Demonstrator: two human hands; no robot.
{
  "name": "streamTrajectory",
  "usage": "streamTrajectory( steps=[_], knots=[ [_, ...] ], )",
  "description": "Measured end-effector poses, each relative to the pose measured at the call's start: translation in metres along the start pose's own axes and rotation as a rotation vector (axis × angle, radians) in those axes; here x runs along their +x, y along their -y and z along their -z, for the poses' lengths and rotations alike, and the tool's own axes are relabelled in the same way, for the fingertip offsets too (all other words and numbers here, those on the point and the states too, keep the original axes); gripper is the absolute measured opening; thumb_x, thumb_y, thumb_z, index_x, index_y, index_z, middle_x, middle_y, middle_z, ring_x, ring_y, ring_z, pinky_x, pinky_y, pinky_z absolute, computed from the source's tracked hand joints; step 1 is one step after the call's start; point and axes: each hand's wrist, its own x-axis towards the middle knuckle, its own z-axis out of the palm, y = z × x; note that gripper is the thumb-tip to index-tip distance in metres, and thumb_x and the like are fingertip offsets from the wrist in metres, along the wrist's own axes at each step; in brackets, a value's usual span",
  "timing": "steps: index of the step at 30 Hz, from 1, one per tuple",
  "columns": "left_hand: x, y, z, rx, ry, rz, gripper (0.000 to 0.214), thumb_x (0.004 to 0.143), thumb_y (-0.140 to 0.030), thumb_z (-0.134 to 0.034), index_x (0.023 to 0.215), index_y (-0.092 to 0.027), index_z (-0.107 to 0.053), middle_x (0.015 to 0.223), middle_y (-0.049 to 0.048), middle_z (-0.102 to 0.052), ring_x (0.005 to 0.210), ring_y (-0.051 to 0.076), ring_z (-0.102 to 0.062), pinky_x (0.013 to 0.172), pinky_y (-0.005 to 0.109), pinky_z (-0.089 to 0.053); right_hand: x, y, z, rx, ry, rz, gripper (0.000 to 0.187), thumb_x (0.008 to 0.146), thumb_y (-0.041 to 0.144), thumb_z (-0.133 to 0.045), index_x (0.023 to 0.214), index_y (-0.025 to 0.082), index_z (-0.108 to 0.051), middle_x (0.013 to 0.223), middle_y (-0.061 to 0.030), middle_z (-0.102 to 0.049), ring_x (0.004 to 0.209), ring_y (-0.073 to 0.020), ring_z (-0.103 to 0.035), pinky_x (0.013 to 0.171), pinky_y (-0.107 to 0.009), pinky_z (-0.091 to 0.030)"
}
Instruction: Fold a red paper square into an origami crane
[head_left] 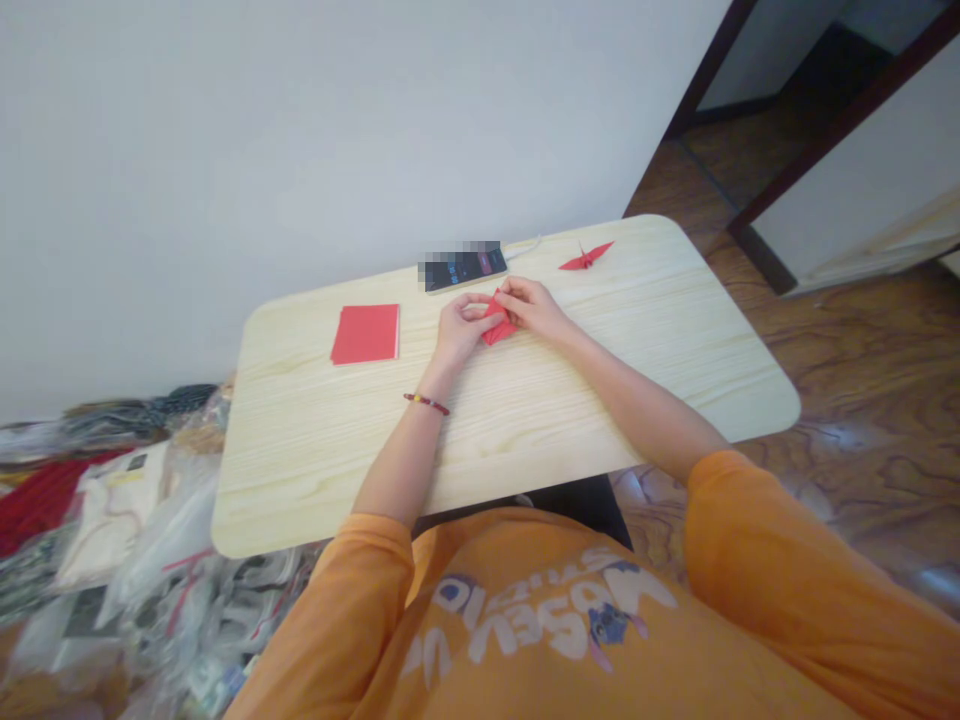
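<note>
A piece of folded red origami paper (498, 326) sits low over the tabletop, pinched between my left hand (457, 331) and my right hand (529, 307). Its lower part shows below my fingers, and the hands hide much of the rest. To the left of my hands lies a neat stack of red paper squares (365, 334). A finished red paper crane (586, 257) rests near the far edge, beyond my right hand. A beaded bracelet (426, 403) circles my left wrist.
A black phone (463, 266) with a cable lies at the far edge of the pale wood table (600, 345). A white wall (300, 130) rises behind it. Plastic bags and cloth (127, 520) are heaped on the floor at the left; wooden flooring (862, 380) lies right.
</note>
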Motion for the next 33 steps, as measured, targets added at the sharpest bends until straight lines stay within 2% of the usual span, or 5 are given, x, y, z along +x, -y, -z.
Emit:
streamTrajectory(
  steps=[9,14,21,29,33],
  knots=[
    [0.0,-0.0002,0.0004,-0.031,0.02,-0.01,0.042,0.051,-0.022,-0.084,0.085,-0.014,-0.061,0.06,0.0003,-0.07,0.053,0.013,-0.064,0.057,0.024,-0.049,-0.0009,0.0024,-0.0009,-0.102,-0.048,0.084,0.041,0.079,0.056,-0.062,0.069,0.02,-0.047,0.05,0.0067,-0.042,0.046,-0.0075,-0.036,0.045,-0.022,-0.026],
    [-0.0001,-0.0008,0.0003,-0.038,0.004,0.001,0.044,0.049,-0.022,-0.086,0.085,-0.015,-0.06,0.059,-0.0006,-0.069,0.052,0.013,-0.064,0.057,0.024,-0.05,-0.0023,0.0068,-0.0008,-0.106,-0.025,0.053,0.043,0.079,0.059,-0.06,0.066,0.02,-0.045,0.051,0.006,-0.041,0.048,-0.0081,-0.035,0.046,-0.022,-0.025],
    [0.0015,0.0002,0.0012,-0.029,-0.024,0.007,0.047,0.05,-0.028,-0.088,0.086,-0.016,-0.059,0.065,0.0004,-0.071,0.058,0.014,-0.066,0.061,0.025,-0.051,-0.0017,0.0075,-0.0006,-0.057,0.004,0.017,0.039,0.078,0.053,-0.065,0.069,0.02,-0.046,0.055,0.0059,-0.043,0.05,-0.008,-0.037,0.049,-0.023,-0.027],
    [0.0029,0.0012,0.0017,-0.032,-0.056,-0.018,0.039,0.054,-0.022,-0.085,0.083,-0.016,-0.058,0.064,-0.0005,-0.069,0.058,0.013,-0.065,0.061,0.024,-0.049,-0.0022,0.0055,-0.0003,-0.125,-0.033,0.047,0.035,0.079,0.046,-0.064,0.067,0.02,-0.045,0.056,0.0055,-0.042,0.053,-0.0085,-0.037,0.05,-0.023,-0.027],
    [0.0024,0.0007,0.001,-0.03,-0.065,-0.026,0.039,0.055,-0.022,-0.084,0.083,-0.017,-0.057,0.064,-0.0015,-0.069,0.057,0.013,-0.065,0.059,0.024,-0.049,-0.0016,0.0039,0.0013,-0.098,-0.002,0.032,0.033,0.078,0.045,-0.064,0.068,0.019,-0.046,0.055,0.0062,-0.044,0.052,-0.0079,-0.037,0.051,-0.022,-0.028]
  ],
)
